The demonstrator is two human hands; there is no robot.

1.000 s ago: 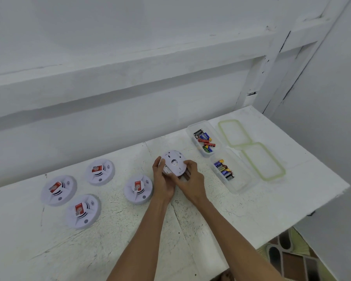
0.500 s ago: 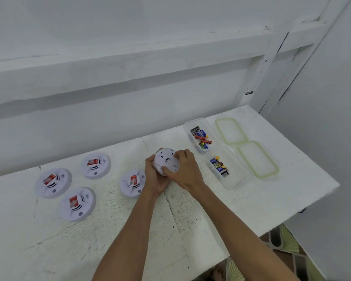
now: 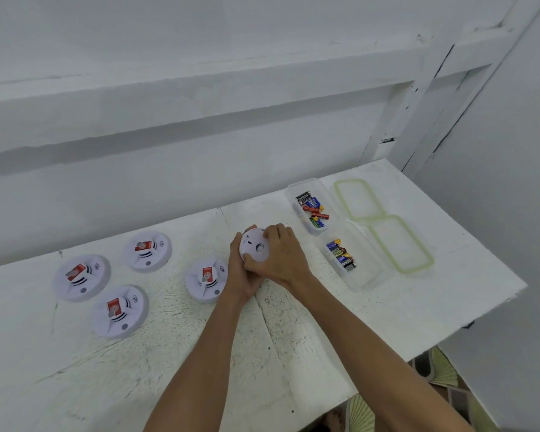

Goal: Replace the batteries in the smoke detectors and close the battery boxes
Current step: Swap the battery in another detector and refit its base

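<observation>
A white round smoke detector (image 3: 253, 247) is held up above the table with its back toward me. My left hand (image 3: 240, 275) cups it from the left and below. My right hand (image 3: 279, 255) grips it from the right, fingers curled over its top edge and thumb on its lower rim. Several more detectors lie face up with red labels: one (image 3: 205, 279) just left of my hands, others at the left (image 3: 148, 251) (image 3: 81, 276) (image 3: 119, 310). Two clear boxes hold batteries, a far box (image 3: 296, 190) and a near box (image 3: 367, 275).
Two green-rimmed lids (image 3: 357, 199) (image 3: 401, 243) lie to the right of the boxes. The white table (image 3: 325, 347) ends in an edge at the right and front, with patterned floor below. A white wall with beams stands behind.
Both hands kept hold of the detector and shifted on it; my right hand moved over its top right edge, covering more of its back. The view shifted slightly.
</observation>
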